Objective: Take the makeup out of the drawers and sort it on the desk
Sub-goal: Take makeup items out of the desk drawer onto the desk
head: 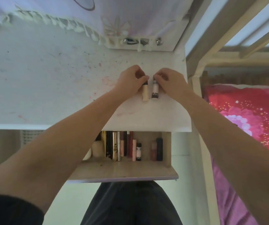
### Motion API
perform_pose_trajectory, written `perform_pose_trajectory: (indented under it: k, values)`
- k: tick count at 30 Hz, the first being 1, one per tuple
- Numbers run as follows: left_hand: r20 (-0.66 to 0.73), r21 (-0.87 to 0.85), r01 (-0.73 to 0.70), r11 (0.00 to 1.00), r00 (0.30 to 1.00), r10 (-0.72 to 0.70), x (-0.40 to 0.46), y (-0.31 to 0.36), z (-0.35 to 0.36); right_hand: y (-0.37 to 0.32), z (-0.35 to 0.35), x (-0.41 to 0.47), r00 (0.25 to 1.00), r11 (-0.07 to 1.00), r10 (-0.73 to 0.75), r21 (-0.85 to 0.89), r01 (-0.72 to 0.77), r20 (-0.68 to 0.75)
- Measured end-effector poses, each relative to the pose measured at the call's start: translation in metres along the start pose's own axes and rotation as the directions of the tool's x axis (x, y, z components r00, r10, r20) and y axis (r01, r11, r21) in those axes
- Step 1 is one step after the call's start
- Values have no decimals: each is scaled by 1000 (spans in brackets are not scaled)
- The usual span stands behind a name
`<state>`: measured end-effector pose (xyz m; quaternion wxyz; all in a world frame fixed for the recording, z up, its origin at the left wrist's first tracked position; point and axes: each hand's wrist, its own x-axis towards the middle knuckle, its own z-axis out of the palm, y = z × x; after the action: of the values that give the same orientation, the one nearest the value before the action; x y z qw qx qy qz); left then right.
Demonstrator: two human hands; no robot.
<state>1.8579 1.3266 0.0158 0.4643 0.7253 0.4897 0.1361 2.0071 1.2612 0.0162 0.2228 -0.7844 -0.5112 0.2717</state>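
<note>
A: Nearest us, the open drawer (124, 169) below the bench (33, 78) is full of makeup (125, 146) standing in a row.

B: And the hands?

A: The left hand (130, 80) pinches a beige tube (145, 93), the right hand (169, 80) a pale bottle (155, 90), each grip closed on the top end, side by side on the bench.

B: So they're placing a pair. Next, I'd judge: let go, reach back into the drawer.
</note>
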Motion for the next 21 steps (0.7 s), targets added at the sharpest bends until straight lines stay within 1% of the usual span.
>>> perform_pose_trajectory:
  k: [3, 7, 9, 11, 13, 14, 15, 16, 17, 19, 20, 21]
  values:
    - [-64, 15, 14, 1000, 998, -13, 7, -2, 11, -2, 8, 6, 998, 998, -41, -43, 39, -47]
    - [-110, 28, -22, 999, 994, 25, 2, -3, 17, -4, 8, 1, 998, 999, -24, -38, 21, -57]
    - [-102, -2, -39, 999, 994, 39, -7, -2, 13, -4, 3, -7, 998, 1000, 0, 6, 0, -59]
    - [-117, -27, -77, 997, 990, 73, -27, -3, 6, -4, -4, -24, 998, 996, 13, 85, -8, -62]
    - [-149, -30, -149, 988, 979, 143, -61, -12, 2, -1, -9, -53, 996, 986, -18, 164, 33, -89]
    - [-130, -14, -175, 984, 976, 172, -84, -20, 4, 1, -9, -74, 993, 977, -54, 199, 75, -108]
    - [-67, 13, -176, 984, 982, 177, -109, -29, 8, 4, -5, -98, 989, 966, -97, 230, 120, -110]
    - [32, 63, -162, 985, 987, 160, -133, -39, 15, 7, 1, -123, 987, 957, -141, 245, 157, -82]
    - [148, 152, -166, 974, 978, 144, -153, -50, 25, 12, 11, -147, 982, 956, -185, 228, 186, -27]
    - [340, 350, -268, 897, 929, 145, -175, -74, 49, 26, 39, -182, 960, 969, -238, 103, 225, 146]
    - [397, 414, -305, 857, 908, 132, -179, -84, 60, 34, 54, -191, 945, 973, -226, 2, 232, 236]
    - [422, 457, -309, 834, 901, 103, -178, -91, 68, 41, 69, -194, 937, 965, -187, -124, 232, 295]
